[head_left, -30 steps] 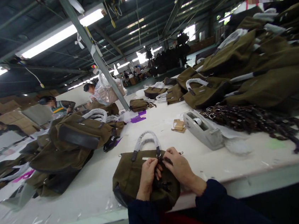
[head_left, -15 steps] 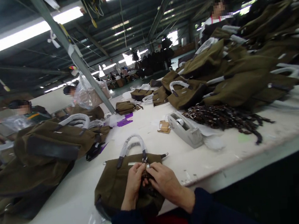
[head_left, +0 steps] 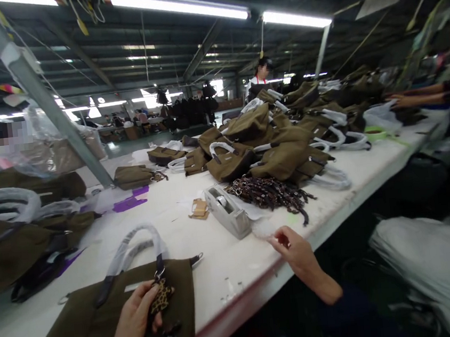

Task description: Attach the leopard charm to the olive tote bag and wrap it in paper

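Note:
An olive-green handbag (head_left: 84, 328) lies before me on the table, its looped handle (head_left: 136, 242) wrapped in white film. My left hand (head_left: 130, 320) pinches a leopard-print charm (head_left: 161, 297) hanging from the metal ring at the handle's base. Dark strap parts dangle below those fingers. Out to the right, over the table's front edge, my right hand (head_left: 299, 260) has thumb and fingertips closed at the rim of a thin piece of translucent plastic (head_left: 262, 229). The plastic lies beside a grey tape dispenser (head_left: 227, 211).
Dark braided straps (head_left: 270, 191) are heaped behind the dispenser, with a brown card piece (head_left: 198, 209) left of it. More olive bags (head_left: 246, 145) pile up behind, others (head_left: 12, 250) at left. A metal post (head_left: 54, 111) rises behind. A co-worker's hands (head_left: 414, 97) reach in from the right.
My right hand has left the charm and moved right to the translucent plastic. My left hand stays at the charm. The view has turned right.

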Demonstrator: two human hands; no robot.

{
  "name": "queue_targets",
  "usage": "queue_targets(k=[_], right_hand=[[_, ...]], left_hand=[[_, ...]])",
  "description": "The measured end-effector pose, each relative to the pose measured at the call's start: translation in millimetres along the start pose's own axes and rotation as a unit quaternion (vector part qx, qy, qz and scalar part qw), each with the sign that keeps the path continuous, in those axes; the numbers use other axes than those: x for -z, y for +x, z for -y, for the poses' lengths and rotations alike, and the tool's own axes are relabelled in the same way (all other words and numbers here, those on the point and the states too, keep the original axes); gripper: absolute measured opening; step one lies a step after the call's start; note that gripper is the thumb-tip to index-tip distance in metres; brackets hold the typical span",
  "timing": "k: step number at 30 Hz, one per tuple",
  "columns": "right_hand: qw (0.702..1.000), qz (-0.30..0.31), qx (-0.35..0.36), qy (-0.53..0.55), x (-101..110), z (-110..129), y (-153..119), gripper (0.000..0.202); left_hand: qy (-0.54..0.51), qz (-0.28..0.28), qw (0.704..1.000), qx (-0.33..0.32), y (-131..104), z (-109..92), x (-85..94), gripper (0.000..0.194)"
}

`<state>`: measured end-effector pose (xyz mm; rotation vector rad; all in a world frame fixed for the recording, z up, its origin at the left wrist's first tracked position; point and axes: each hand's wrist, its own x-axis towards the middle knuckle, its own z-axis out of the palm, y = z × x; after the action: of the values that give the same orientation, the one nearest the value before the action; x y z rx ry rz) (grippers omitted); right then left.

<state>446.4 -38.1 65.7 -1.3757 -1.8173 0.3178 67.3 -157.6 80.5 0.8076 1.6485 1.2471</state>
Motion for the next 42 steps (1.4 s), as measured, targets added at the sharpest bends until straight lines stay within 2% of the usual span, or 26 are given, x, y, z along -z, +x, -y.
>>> queue_targets(k=[4,9,13,17,19,23,25,27,30,32,34,36,39,42], right_hand=[[0.997,0.033,0.008,-0.064,-2,-10,3,0.034],[0.995,0.041,0.010,-0.089,-6,-6,3,0.024],[0.998,0.051,-0.014,-0.024,3,3,-1,0.024],[0.992,0.060,-0.038,0.105,16,31,-26,0.030],[0.985,0.069,-0.012,0.155,22,50,-45,0.029],[0.962,0.119,0.140,0.201,27,85,-65,0.017],[0.956,0.138,0.171,0.194,22,93,-59,0.015],[0.963,0.157,0.153,0.156,10,90,-43,0.017],[0.970,0.197,0.134,0.042,-7,67,-16,0.019],[0.963,0.227,0.140,-0.034,-12,47,-3,0.018],[0.951,0.261,0.146,-0.085,-10,31,4,0.017],[0.940,0.279,0.154,-0.118,-4,26,8,0.013],[0.935,0.267,0.182,-0.144,-1,38,10,0.011],[0.930,0.257,0.219,-0.143,-18,65,16,0.016]], left_hand=[[0.034,-0.021,0.999,0.009,2,4,1.8,0.045],[0.043,-0.011,0.999,0.018,2,4,1.8,0.047],[0.043,-0.026,0.998,0.029,4,5,2.9,0.046],[0.045,-0.023,0.999,0.016,4,5,2.4,0.040],[0.035,-0.020,0.999,-0.003,2,2,0.7,0.036],[-0.005,-0.011,1.000,-0.028,-2,-4,-2.8,0.030],[-0.021,-0.006,0.999,-0.029,-3,-6,-3.0,0.027],[-0.028,0.001,0.999,-0.031,-4,-6,-2.2,0.027],[-0.036,0.012,0.999,-0.039,-3,-3,0.0,0.026],[-0.042,0.016,0.998,-0.052,-2,-2,1.2,0.024],[-0.049,0.018,0.997,-0.058,-1,0,2.0,0.023],[-0.056,0.018,0.997,-0.053,0,1,2.6,0.023],[-0.056,0.011,0.998,-0.038,3,2,3.0,0.025],[-0.049,0.006,0.998,-0.037,4,4,3.4,0.026]])
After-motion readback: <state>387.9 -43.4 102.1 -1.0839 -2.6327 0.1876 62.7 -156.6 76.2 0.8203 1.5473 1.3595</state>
